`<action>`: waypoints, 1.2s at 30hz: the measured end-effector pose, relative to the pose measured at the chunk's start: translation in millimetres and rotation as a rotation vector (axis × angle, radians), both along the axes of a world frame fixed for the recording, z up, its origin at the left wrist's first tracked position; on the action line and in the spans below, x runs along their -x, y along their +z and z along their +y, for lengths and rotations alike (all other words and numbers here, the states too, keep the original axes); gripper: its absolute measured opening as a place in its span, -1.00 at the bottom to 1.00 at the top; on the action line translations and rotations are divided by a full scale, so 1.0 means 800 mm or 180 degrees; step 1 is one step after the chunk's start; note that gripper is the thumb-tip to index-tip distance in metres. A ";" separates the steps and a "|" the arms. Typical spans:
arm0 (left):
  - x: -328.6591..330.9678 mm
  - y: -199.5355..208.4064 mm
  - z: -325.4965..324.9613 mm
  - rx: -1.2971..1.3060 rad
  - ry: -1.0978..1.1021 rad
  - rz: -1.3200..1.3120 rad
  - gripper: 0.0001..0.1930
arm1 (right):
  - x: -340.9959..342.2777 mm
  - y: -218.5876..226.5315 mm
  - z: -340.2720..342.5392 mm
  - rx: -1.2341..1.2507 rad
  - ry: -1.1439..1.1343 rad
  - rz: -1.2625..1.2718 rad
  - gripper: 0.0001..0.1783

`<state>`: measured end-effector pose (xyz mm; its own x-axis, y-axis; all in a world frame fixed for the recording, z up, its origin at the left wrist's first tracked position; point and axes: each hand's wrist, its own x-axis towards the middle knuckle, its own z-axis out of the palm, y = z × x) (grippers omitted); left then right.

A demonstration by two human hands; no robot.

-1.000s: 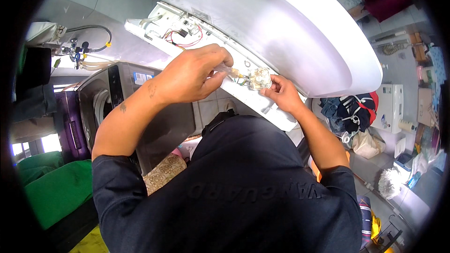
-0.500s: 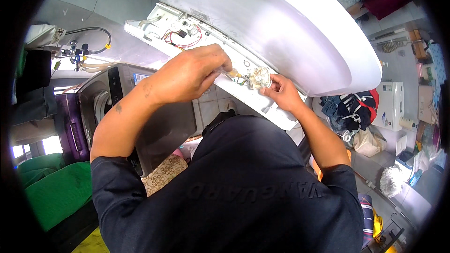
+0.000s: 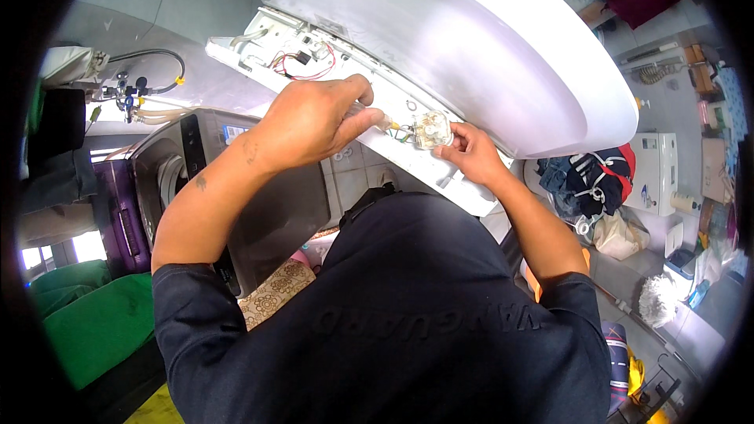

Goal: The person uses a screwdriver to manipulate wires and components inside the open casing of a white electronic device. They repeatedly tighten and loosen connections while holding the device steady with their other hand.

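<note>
My right hand (image 3: pixel 473 154) pinches the right edge of a small clear plastic housing (image 3: pixel 431 130), a squarish timer-like part with pale inner pieces. Coloured wires (image 3: pixel 404 135) run to its left side. My left hand (image 3: pixel 320 121) is closed round a slim, translucent tool with a yellow end (image 3: pixel 385 122); its exact kind is unclear. The tool's end points at the wired side of the housing, and its tip is too small to make out. Both hands are over a long white appliance panel (image 3: pixel 375 78), slanting down to the right.
A large white curved shell (image 3: pixel 503 47) rises behind the panel. Red and black wires (image 3: pixel 310 71) lie at the panel's left. A grey front-loading washer (image 3: pixel 275 196) stands at left, below hoses and valves (image 3: pixel 129 94). Clothes (image 3: pixel 593 184) are piled at right.
My left hand has shifted slightly left, its fingers spreading a little along the tool, with the yellow end further from the housing. My right hand and the housing have hardly moved.
</note>
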<state>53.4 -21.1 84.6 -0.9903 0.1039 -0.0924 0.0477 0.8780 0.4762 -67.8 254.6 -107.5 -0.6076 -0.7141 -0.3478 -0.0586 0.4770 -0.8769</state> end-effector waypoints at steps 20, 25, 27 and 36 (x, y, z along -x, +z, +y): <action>0.000 -0.025 -0.008 -0.0389 -0.0206 0.0886 -0.73 | -0.001 0.007 -0.003 0.0081 -0.0012 -0.0049 -0.57; 0.006 -0.001 -0.002 -0.0328 0.0289 -0.0483 -0.74 | -0.001 0.009 -0.002 0.0043 -0.0012 -0.0002 -0.57; 0.007 -0.005 -0.003 -0.0310 0.0115 -0.0087 -0.76 | -0.001 -0.002 -0.002 0.0155 -0.0036 0.0069 -0.58; 0.004 -0.002 0.005 0.0045 0.0421 -0.0310 -0.73 | -0.001 0.002 -0.002 0.0094 -0.0059 0.0086 -0.57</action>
<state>50.2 -16.7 82.8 -0.9815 -0.0288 -0.1893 -0.1147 0.8802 0.4606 -67.1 252.7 -106.0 -0.6297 -0.7123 -0.3100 -0.0740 0.4523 -0.8888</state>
